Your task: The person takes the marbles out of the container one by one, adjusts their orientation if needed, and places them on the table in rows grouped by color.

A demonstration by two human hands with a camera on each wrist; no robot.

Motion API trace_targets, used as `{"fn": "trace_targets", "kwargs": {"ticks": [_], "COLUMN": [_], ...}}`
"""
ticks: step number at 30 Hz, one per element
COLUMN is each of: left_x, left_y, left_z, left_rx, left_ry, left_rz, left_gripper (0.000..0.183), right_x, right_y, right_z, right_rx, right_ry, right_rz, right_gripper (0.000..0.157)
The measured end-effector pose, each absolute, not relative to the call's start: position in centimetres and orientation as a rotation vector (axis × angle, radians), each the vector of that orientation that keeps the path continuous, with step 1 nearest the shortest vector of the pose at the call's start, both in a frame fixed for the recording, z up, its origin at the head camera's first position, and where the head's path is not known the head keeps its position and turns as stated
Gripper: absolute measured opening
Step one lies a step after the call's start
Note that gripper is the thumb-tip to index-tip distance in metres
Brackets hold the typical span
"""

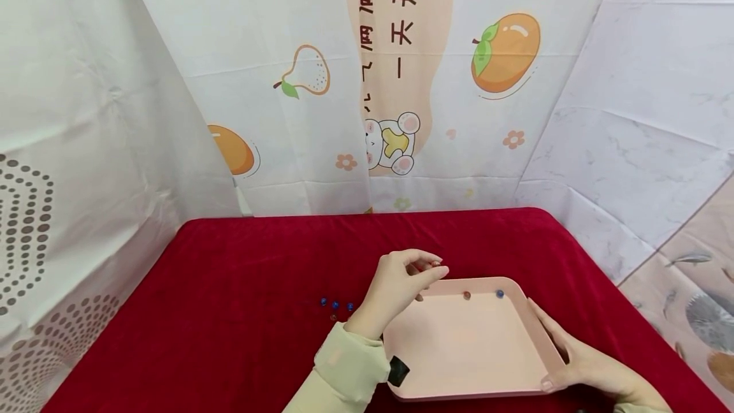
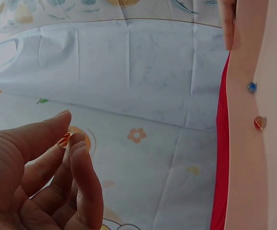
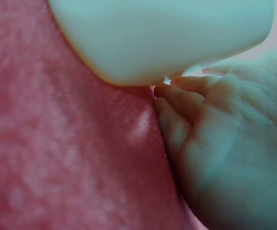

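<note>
My left hand (image 1: 401, 279) is over the far left corner of a shallow pink tray (image 1: 459, 395). Between thumb and fingertips it pinches a clear glass marble (image 2: 64, 139) with an orange-red swirl, above the tray's rim. Inside the tray, along its far wall, lie a red-swirled marble (image 1: 467, 296) and a blue marble (image 1: 500, 294). My right hand (image 1: 585, 362) holds the tray's right side, thumb at the near corner and a finger stretched along the outer wall. In the right wrist view its fingers (image 3: 181, 98) meet the tray's underside.
On the red cloth (image 1: 229, 311) left of the tray lie several blue marbles (image 1: 335, 304) and a darker reddish marble (image 1: 334, 317). A printed white curtain (image 1: 287, 132) hangs behind the table. A small black piece (image 1: 398, 371) sits at the left cuff.
</note>
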State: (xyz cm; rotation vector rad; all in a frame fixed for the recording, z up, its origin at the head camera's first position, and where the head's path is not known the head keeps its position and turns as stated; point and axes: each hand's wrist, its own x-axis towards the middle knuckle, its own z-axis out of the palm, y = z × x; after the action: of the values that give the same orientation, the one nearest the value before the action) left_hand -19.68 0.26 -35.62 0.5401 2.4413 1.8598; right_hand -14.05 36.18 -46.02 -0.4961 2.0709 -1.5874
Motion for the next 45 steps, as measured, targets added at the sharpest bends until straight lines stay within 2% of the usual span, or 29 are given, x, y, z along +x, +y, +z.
{"fn": "trace_targets", "kwargs": {"ticks": [33,45], "left_x": [-19.7,-19.2], "left_y": [-4.6,-6.8], "left_z": [-37.4,-37.7], "left_rx": [0.567,0.482], "left_ry": [2.638,2.689], "left_rz": [1.665,1.596], "left_gripper": [0.018,0.017], "right_x": [-14.1,-14.1], "right_y": [36.2,36.2], "right_z": [-46.3,-46.1], "right_rx": [-0.513,-0.503], "right_ry": [1.994,2.009], "right_rz": [-1.644,-1.630], "right_gripper": [0.109,0.110]}}
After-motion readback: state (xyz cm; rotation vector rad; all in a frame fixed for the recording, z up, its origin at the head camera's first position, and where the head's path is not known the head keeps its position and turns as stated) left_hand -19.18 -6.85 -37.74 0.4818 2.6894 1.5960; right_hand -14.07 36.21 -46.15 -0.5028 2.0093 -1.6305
